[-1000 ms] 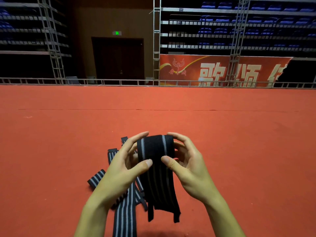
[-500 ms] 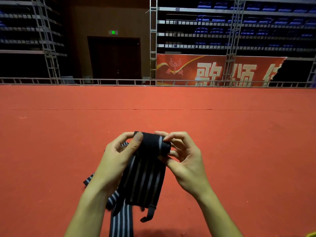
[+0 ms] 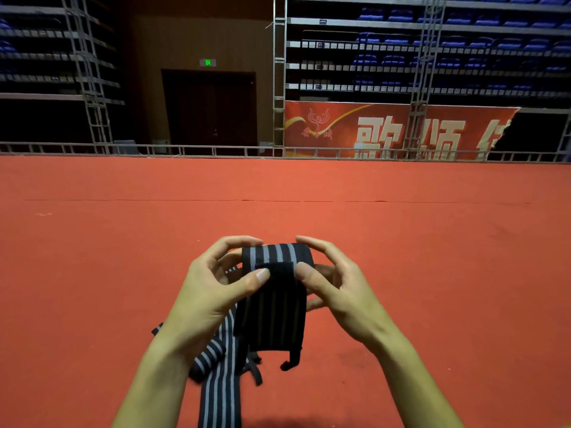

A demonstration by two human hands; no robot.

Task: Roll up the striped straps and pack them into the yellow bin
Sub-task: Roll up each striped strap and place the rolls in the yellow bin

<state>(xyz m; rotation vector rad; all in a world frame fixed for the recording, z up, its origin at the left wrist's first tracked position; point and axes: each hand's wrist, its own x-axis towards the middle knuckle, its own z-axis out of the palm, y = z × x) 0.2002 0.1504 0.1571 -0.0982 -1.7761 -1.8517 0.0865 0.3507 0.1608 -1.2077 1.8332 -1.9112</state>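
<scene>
Both hands, left point(image 3: 213, 291) and right point(image 3: 336, 291), pinch the part-rolled striped strap point(image 3: 273, 288) above the red floor point(image 3: 432, 257). Risk: loose tail hangs, thumb slip unwinds roll. Yellow bin not visible.

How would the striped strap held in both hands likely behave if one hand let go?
Probably floppy: the striped strap hangs limp below the left hand and right hand. The rolled top would likely loosen, since only fingers seem to hold it. It looks light, as fingertips carry it.
</scene>
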